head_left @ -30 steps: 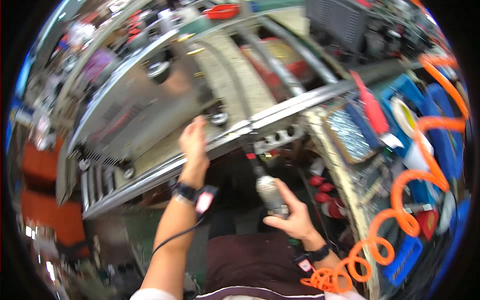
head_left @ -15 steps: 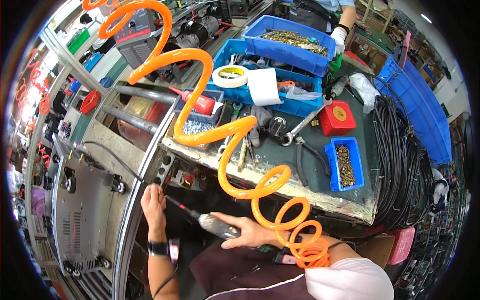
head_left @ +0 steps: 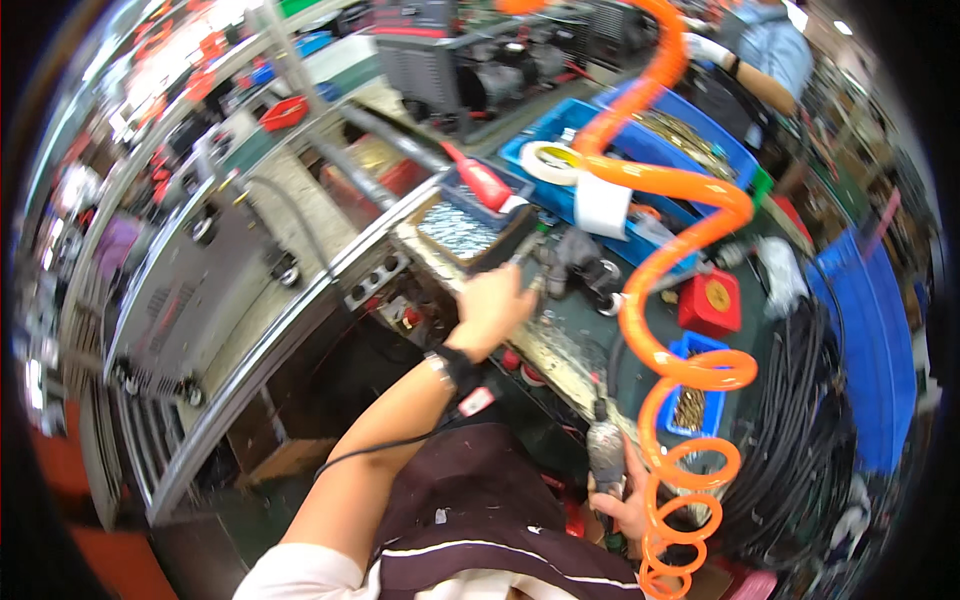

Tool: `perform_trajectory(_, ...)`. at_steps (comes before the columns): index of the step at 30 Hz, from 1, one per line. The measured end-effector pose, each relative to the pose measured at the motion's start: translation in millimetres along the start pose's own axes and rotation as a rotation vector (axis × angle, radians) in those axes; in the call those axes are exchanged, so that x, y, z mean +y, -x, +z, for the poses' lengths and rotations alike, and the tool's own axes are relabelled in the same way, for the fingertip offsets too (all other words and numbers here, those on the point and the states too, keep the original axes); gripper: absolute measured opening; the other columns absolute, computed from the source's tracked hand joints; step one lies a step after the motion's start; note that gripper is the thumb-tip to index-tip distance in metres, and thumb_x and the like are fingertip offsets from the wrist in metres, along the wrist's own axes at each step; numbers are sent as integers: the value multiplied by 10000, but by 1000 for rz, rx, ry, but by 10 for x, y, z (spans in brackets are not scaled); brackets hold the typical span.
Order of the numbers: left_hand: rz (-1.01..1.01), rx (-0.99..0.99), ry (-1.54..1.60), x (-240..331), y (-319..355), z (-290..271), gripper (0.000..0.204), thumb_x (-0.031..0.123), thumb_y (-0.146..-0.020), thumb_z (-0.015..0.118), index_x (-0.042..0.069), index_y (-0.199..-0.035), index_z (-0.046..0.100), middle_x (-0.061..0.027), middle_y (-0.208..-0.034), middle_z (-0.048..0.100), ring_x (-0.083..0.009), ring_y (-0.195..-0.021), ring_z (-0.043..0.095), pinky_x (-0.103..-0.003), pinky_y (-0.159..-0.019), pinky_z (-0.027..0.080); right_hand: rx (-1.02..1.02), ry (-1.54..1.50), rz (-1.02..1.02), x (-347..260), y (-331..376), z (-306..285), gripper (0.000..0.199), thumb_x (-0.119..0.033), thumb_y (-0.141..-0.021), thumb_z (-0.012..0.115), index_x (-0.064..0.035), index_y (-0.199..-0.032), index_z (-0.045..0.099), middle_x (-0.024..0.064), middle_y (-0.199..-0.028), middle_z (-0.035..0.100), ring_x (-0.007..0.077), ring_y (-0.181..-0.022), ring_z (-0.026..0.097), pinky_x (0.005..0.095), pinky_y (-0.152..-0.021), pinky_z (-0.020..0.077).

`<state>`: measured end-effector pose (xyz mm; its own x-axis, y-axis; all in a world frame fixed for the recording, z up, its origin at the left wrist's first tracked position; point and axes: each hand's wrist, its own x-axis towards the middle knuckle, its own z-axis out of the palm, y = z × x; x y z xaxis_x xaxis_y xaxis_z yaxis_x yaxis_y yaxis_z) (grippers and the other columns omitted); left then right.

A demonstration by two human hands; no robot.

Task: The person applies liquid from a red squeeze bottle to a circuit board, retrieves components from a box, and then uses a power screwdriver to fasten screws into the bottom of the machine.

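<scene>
My left hand (head_left: pixel 493 303) reaches out to the front edge of the workbench (head_left: pixel 560 350). Its fingers are curled beside a dark tray of small silver screws (head_left: pixel 458 230), and what they touch is hidden. A black wristband with a cord sits on that wrist. My right hand (head_left: pixel 628 503) is low by my lap, closed around a grey air-powered screwdriver (head_left: pixel 605 452) that points up. An orange coiled air hose (head_left: pixel 668 330) runs from the tool up over the bench.
A grey metal cabinet frame (head_left: pixel 250 300) lies to the left. Blue bins (head_left: pixel 640 140), a tape roll (head_left: pixel 548 160), a red box (head_left: pixel 712 300), a small blue bin of brass parts (head_left: pixel 690 400) and black cable bundles (head_left: pixel 800 420) crowd the bench. Another person's arm (head_left: pixel 760 70) works at the top right.
My left hand has left the metal frame and moved right to the bench by the screw tray. My right hand has drawn the screwdriver back toward my lap. The view has swung.
</scene>
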<state>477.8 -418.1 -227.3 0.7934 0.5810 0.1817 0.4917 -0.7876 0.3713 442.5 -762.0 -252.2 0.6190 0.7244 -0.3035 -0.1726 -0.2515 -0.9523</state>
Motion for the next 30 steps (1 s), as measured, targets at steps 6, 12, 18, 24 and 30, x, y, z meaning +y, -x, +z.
perform_trajectory(6, 114, -301, 50, 224, -213, 246, 246, 211, -644, 620, 16, -775, 697, -190, -797, 673, -342, -766, 669, -429, -681, 531, 102, -315, -50, -360, 4, 235, 1066, -256, -597, 768, 19, -1441, 177, 133, -827, 568, 194, -627, 578, 282, -552, 483)
perform_trajectory(12, -78, -277, 223, 110, -325, -452, 361, 295, -665, 584, -8, -826, 696, -216, -842, 667, -358, -836, 653, -410, -741, 520, -57, -315, -67, -431, -288, 419, 1052, -225, -600, 748, 16, -1443, 168, 133, -762, 559, 189, -533, 552, 275, -484, 467)
perform_trajectory(18, -273, -84, 720, -1006, 514, -869, 362, 363, -767, 576, 15, -804, 669, -96, -717, 639, -203, -653, 592, -345, -604, 465, -179, -296, -132, -550, -601, 697, 1023, -231, -623, 740, 15, -1440, 176, 139, -751, 556, 188, -531, 551, 275, -480, 472)
perform_trajectory(24, -848, 290, 227, -2629, 1435, -1110, 516, 488, -920, 380, 46, -874, 642, -222, -829, 642, -447, -862, 590, -517, -751, 456, -398, -253, -104, -593, -1219, 1288, 984, -195, -639, 757, 32, -1429, 215, 132, -781, 578, 170, -572, 569, 265, -513, 476)
perform_trajectory(30, -874, 114, 77, -3356, 1179, -1371, 589, 445, -950, 322, -22, -839, 663, -265, -906, 632, -453, -924, 583, -523, -809, 442, -552, -188, -53, -550, -1725, 1950, 910, -89, -655, 725, 25, -1425, 253, 104, -857, 592, 124, -642, 556, 240, -566, 463)
